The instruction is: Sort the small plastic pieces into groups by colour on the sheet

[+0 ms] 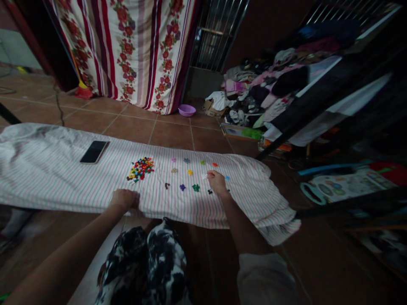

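Person, head view. Both forearms bare to the wrist; no watch, ring or bracelet visible on the left hand (124,198) or the right hand (217,182). Right arm: a pale grey-beige sleeve (265,277) shows at the lower frame edge, loose, plain, no print. Left arm: no sleeve in view. Legs: trousers (149,264) in a black-and-white blotched pattern, irregular patches, soft fabric with folds at the knees. Fingernail detail too small and dim to tell.
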Tool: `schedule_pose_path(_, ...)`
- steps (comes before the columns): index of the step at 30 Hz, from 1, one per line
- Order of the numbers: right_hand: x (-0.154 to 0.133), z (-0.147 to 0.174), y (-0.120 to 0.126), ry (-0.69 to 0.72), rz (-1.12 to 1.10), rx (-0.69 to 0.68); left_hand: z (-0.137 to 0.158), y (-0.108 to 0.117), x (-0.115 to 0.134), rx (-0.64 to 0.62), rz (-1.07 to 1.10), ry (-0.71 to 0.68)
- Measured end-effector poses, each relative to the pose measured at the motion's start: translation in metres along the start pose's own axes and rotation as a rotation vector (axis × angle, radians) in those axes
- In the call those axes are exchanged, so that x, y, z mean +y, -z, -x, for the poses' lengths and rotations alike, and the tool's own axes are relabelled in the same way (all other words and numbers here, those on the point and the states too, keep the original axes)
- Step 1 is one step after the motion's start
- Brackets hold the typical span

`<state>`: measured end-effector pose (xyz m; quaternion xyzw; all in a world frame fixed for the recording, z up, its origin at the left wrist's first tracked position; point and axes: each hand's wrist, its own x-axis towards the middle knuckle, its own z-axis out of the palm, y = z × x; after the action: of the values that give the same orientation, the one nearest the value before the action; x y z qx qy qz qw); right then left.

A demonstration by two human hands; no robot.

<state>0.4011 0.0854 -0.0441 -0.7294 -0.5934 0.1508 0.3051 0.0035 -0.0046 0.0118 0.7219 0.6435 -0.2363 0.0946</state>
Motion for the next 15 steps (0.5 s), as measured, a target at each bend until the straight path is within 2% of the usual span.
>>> schedule_pose_path(4,-0.013,0.004,0.005,0.024,-0.019,0.042,0.000,0.002,0.001,-0.015,0.007,0.003)
schedule_pose_path(7,-0.033,0.011,0.002,0.073,-0.062,0.041,0.000,0.002,0.001,-0.020,0.017,0.017)
schedule_pose_path(10,-0.061,0.024,-0.012,0.149,-0.112,-0.015,0.001,0.002,0.001,-0.019,0.033,0.029)
schedule_pose_path(15,-0.109,0.054,-0.051,0.311,-0.199,-0.154,0.007,0.006,0.002,-0.015,0.041,0.028)
